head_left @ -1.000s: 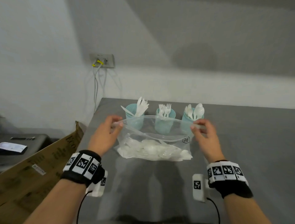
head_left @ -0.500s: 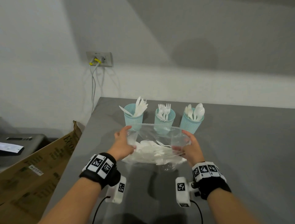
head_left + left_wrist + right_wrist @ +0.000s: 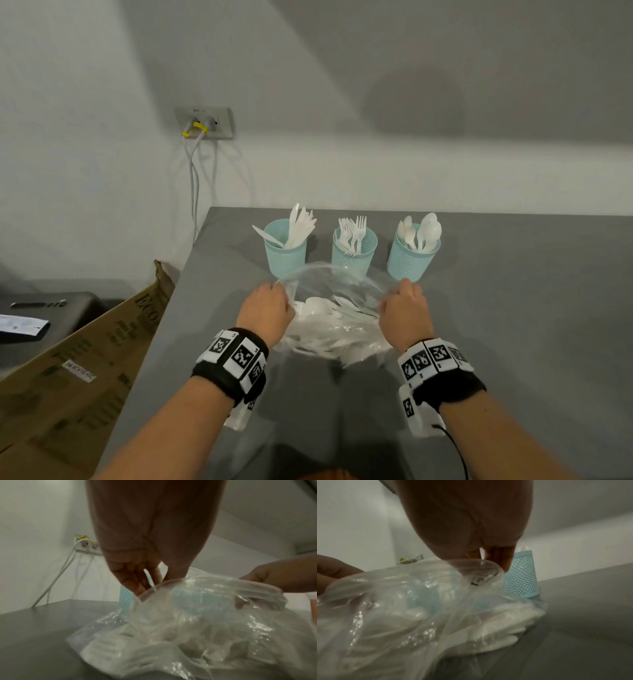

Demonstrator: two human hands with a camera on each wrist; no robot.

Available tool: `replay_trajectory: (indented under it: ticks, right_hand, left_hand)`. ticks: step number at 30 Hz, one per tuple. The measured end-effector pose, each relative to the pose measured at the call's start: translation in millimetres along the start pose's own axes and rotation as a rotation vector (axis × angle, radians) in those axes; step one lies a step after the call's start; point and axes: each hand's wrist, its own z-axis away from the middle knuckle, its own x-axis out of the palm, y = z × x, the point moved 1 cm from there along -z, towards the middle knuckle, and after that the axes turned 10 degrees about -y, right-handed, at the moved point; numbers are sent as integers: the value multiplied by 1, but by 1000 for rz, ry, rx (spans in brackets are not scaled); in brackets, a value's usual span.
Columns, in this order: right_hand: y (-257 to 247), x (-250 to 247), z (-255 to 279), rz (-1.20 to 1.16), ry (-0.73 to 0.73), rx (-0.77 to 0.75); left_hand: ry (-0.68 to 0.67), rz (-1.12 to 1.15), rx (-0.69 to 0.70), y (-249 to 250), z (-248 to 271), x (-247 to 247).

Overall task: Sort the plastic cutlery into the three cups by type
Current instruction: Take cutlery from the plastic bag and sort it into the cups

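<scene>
Bag (image 3: pixel 337 325) of cutlery is pinched open at its mouth: left hand (image 3: pixel 265 310) at 9 o'clock, right hand (image 3: pixel 404 313) at 3. Cups (image 3: pixel 354 251) are seen just beyond, at 12.

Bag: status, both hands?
Left hand and right hand each pinch bag rim, mouth open. Cutlery inside, unsorted. Cups behind, unobstructed.

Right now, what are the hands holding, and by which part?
Both grip the clear plastic bag of cutlery by its open rim: left hand at the left end, right hand at the right end.
</scene>
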Motion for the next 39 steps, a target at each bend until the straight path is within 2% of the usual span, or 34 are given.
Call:
replay_trajectory:
  ticks: [1,3,6,8,12,17,19,22,24,28,32,34,36,38,39]
  right_hand:
    - [-1,-1,-1,-116,-42,-43]
    - [0,-7,-2,-338,-129,-11]
    - [19,-12,-2,-579,-44,118]
    - [31,-12,-2,-729,25,186]
    - [33,-5,-1,-665,79,179]
    - [15,-5,3,-489,-79,182]
    - [8,-5,6,-397,-136,130]
    - [4,-11,9,-389,-190,66]
    - [15,-18,5,-448,-199,72]
    - [41,-24,4,-793,-193,184]
    - [47,-19,4,-954,-292,280]
    - [44,-15,4,-904,-290,290]
    - [38,-12,7,-584,-171,241]
    - [22,-10,17,-258,95,45]
    - [12,-7,21,-227,182,-89]
  left_hand:
    - [15,109,44,2,2,-1]
    - [42,297,91,-1,5,-4]
    - [79,461,43,-26,5,-8]
    - [69,397,13,-42,5,-9]
    - [-2,185,63,-39,11,-2]
    - [-23,152,34,-21,9,-6]
    - [-71,153,-5,-14,7,-6]
    - [-148,206,-47,-15,8,-8]
    - [-149,278,-38,-23,8,-14]
    - [-64,424,18,-48,9,-29]
    - [-137,537,3,-60,15,-26]
    - [-123,488,-5,-60,18,-17]
    - [-73,419,-11,-57,22,-9]
    - [-40,386,-36,-51,26,-4]
    - [-57,388,-46,-48,27,0]
